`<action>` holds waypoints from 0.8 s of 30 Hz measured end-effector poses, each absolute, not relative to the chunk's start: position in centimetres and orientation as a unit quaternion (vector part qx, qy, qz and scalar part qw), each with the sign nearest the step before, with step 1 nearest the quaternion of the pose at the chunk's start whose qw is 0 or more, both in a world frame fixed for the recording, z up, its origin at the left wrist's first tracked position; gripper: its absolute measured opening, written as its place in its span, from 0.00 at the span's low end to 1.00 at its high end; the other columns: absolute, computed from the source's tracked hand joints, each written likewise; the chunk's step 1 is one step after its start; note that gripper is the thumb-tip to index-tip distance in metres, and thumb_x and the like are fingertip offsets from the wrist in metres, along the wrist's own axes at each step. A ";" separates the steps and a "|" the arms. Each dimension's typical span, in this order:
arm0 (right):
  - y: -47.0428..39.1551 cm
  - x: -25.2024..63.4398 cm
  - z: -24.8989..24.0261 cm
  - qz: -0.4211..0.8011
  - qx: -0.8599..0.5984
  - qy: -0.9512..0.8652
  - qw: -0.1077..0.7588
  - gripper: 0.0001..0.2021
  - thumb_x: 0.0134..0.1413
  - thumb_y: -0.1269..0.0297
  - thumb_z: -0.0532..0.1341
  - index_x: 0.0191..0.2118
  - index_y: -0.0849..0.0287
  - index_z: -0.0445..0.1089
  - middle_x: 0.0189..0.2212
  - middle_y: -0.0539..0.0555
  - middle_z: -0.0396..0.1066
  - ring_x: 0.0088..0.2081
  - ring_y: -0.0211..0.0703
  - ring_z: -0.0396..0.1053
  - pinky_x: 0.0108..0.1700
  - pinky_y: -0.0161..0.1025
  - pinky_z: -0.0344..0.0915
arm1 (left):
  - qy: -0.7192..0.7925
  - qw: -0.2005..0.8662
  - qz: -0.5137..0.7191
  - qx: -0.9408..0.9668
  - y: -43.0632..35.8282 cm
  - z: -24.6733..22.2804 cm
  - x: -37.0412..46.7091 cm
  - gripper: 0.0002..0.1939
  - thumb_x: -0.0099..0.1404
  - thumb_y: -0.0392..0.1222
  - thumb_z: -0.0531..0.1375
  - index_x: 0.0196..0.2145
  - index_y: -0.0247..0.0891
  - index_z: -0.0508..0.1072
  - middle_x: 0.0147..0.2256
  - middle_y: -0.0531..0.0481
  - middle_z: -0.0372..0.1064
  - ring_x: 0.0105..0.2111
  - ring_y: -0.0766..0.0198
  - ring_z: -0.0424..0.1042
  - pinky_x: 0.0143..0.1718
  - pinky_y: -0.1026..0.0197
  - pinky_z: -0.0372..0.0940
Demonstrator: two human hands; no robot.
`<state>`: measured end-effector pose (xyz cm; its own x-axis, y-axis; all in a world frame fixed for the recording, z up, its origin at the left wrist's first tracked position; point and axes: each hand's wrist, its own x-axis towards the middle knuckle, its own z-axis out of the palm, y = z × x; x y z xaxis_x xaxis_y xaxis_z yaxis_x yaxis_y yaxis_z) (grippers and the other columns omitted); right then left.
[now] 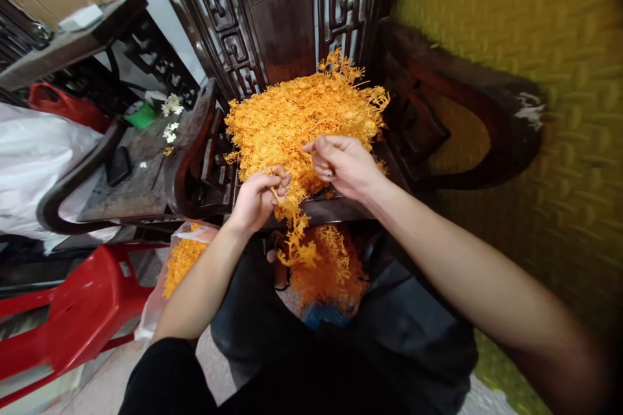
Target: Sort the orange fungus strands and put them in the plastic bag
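A large heap of orange, branching plastic-looking sprigs (296,110) covers the seat of a dark carved wooden chair (287,32). At the front of the heap, my left hand (257,198) is closed on an orange sprig (296,243), whose branched end hangs below the fingers. My right hand (343,165) is a little higher and to the right, in front of the heap, with its thumb and fingers pinched together. What lies between those fingertips, if anything, is too small to make out. More orange sprigs (333,272) fill a blue container (326,315) between my knees.
Left of my left arm, a clear plastic bag (156,305) holds more orange pieces beside a red plastic stool (92,292). A dark wooden side table (126,188) carries a black phone-like object (118,166), a green cup (141,115) and white blossoms (171,118). The chair's curved armrest (511,123) juts out right.
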<state>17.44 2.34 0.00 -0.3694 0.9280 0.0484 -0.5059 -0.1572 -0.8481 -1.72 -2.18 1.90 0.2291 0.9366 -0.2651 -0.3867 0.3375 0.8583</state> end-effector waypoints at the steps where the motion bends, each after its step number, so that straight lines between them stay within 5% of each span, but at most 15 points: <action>1: 2.3 17.2 -0.1 0.694 -0.276 -0.440 0.499 0.27 0.52 0.36 0.70 0.34 0.60 0.75 0.17 0.42 0.51 0.19 0.29 0.47 0.21 0.34 0.39 | 0.412 0.702 0.459 0.355 -2.3 1.8 -1.6 0.07 0.52 0.36 0.64 0.31 0.33 0.73 0.28 0.51 0.63 0.25 0.71 0.60 0.25 0.67 0.56; 5: 1.9 16.4 -0.3 0.659 -0.347 -0.467 0.478 0.37 0.55 0.25 0.58 0.41 0.60 0.76 0.16 0.43 0.51 0.18 0.32 0.45 0.21 0.37 0.38 | 0.416 0.678 0.416 0.441 -2.8 1.4 -1.2 0.10 0.55 0.43 0.66 0.29 0.33 0.74 0.27 0.51 0.63 0.27 0.69 0.60 0.27 0.65 0.54; 8: 1.8 16.1 -0.1 0.671 -0.346 -0.467 0.459 0.38 0.54 0.24 0.58 0.46 0.58 0.75 0.18 0.44 0.52 0.19 0.32 0.48 0.22 0.36 0.39 | 0.409 0.678 0.370 0.485 -3.1 1.2 -1.0 0.15 0.59 0.49 0.66 0.26 0.33 0.72 0.24 0.53 0.60 0.25 0.68 0.57 0.26 0.63 0.49; 12: 2.2 16.0 -0.1 0.578 -0.332 -0.510 0.543 0.28 0.55 0.32 0.66 0.35 0.57 0.73 0.18 0.43 0.50 0.19 0.32 0.48 0.23 0.36 0.43 | 0.408 0.656 0.352 0.529 -3.4 1.1 -0.8 0.24 0.69 0.55 0.59 0.22 0.35 0.68 0.23 0.52 0.60 0.24 0.68 0.56 0.26 0.60 0.46; 16: 3.1 15.6 -0.1 0.510 -0.371 -0.441 0.639 0.29 0.54 0.30 0.65 0.30 0.55 0.67 0.16 0.43 0.48 0.19 0.33 0.49 0.22 0.36 0.45 | 0.383 0.641 0.366 0.556 -3.8 1.6 -0.5 0.27 0.73 0.51 0.57 0.18 0.36 0.63 0.20 0.51 0.60 0.23 0.67 0.58 0.27 0.58 0.49; 24: 4.4 13.4 -0.3 0.504 -0.384 -0.425 0.647 0.31 0.54 0.27 0.61 0.29 0.54 0.67 0.16 0.43 0.48 0.18 0.33 0.50 0.22 0.36 0.47 | 0.341 0.663 0.370 0.555 -3.9 2.1 0.0 0.28 0.71 0.50 0.58 0.16 0.37 0.60 0.18 0.52 0.59 0.21 0.67 0.58 0.28 0.57 0.49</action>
<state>13.43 4.37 -0.31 0.1311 0.9779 0.1627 -0.3258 0.1975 -0.9246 -0.04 -3.93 2.08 0.4938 0.8686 -0.0414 -0.1117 0.1106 0.9876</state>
